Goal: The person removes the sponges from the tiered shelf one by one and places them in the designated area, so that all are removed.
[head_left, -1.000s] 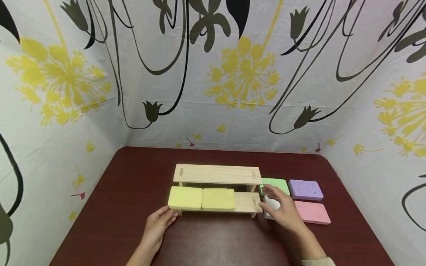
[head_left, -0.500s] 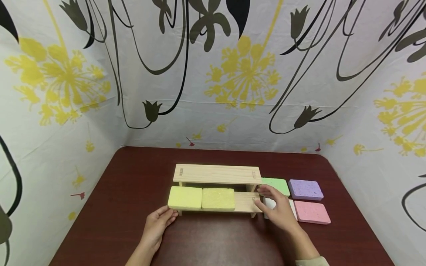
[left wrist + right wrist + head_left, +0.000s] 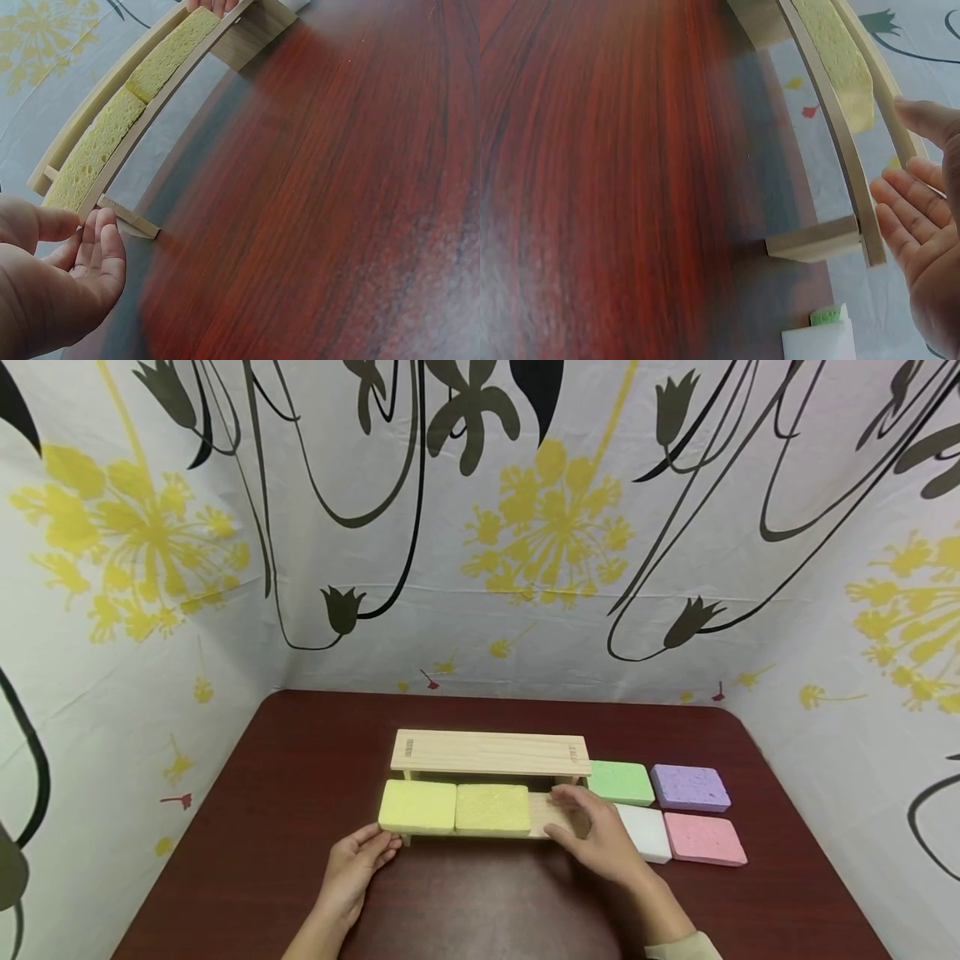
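Two yellow sponges, a left one (image 3: 417, 807) and a right one (image 3: 492, 810), lie side by side on the front wooden shelf (image 3: 542, 817). At that shelf's left end, my left hand (image 3: 352, 870) pinches the corner. In the left wrist view its thumb (image 3: 56, 223) lies at the board's end beside the sponge, with the fingers underneath. My right hand (image 3: 600, 839) hovers over the shelf's right end, holding nothing. Its thumb and fingers are spread apart, a short way right of the right sponge, and it hides that end of the board.
Behind stands a taller wooden shelf (image 3: 491, 752). To the right on the dark red table (image 3: 300, 760) lie a green sponge (image 3: 621, 782), a purple sponge (image 3: 690, 787), a white block (image 3: 645, 833) and a pink sponge (image 3: 705, 839). Patterned cloth (image 3: 450, 552) surrounds the table.
My right hand has moved left, from over the white block to over the front shelf's right end, uncovering the white block and green sponge. My left hand has stayed in place.
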### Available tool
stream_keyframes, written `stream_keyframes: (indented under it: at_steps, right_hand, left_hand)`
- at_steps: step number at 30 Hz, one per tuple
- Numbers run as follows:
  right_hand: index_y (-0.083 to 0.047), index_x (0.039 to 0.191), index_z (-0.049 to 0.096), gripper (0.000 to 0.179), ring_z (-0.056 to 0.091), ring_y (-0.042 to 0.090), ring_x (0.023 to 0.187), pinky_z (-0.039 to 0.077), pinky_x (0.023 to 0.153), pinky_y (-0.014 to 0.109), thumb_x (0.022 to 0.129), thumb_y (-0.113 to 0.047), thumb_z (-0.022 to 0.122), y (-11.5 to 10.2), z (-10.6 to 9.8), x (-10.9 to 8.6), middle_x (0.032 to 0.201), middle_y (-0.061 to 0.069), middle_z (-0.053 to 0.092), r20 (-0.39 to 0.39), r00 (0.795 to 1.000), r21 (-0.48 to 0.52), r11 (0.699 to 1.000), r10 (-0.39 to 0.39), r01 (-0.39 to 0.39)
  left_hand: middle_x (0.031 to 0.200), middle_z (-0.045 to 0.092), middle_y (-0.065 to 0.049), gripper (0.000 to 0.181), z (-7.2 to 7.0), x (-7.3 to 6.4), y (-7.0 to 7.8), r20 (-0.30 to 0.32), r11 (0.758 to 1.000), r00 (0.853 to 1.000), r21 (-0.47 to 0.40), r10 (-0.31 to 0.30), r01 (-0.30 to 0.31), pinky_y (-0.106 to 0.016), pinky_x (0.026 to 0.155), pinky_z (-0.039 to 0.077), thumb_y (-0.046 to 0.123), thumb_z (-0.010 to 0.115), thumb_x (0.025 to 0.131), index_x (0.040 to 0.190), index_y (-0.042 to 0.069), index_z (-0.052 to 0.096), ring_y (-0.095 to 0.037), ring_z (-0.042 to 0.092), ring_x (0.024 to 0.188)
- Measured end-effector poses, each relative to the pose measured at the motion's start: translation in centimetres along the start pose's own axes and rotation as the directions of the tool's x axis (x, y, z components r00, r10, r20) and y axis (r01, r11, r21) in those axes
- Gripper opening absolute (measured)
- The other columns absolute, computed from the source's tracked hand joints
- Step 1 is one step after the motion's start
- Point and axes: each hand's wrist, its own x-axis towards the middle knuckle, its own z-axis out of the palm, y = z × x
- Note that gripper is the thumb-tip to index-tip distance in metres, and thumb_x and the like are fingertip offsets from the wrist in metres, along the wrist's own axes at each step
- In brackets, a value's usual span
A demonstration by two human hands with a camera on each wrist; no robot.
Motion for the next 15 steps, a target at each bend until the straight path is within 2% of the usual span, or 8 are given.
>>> stream_keyframes:
  at_steps: [5, 15]
  right_hand:
    - [0.004, 0.121, 0.065, 0.052, 0.069, 0.025, 0.103, 0.044, 0.098, 0.013, 0.076, -0.01, 0.089, -0.5, 0.5, 0.4, 0.109, 0.01, 0.073, 0.005, 1.0, -0.019, 1.0, -0.013, 0.013]
    - [0.0, 0.124, 0.064, 0.057, 0.067, 0.022, 0.107, 0.047, 0.097, 0.024, 0.076, -0.017, 0.09, -0.8, 1.4, 0.9, 0.113, 0.007, 0.071, 0.036, 0.999, -0.063, 0.997, -0.038, 0.04]
  left_hand:
    - [0.111, 0.068, -0.022, 0.047, -0.1, 0.0, 0.0, 0.002, 1.0, 1.0, 0.001, -0.005, 0.005, -0.021, 0.081, 0.058, -0.001, 0.053, 0.103, 0.139, -0.026, 0.036, -0.008, 0.068, 0.089]
    - [0.111, 0.068, -0.022, 0.047, -0.1, 0.0, 0.0, 0.006, 1.0, 1.0, 0.002, -0.002, 0.002, -0.021, 0.081, 0.058, -0.001, 0.053, 0.102, 0.139, -0.026, 0.036, -0.008, 0.068, 0.088]
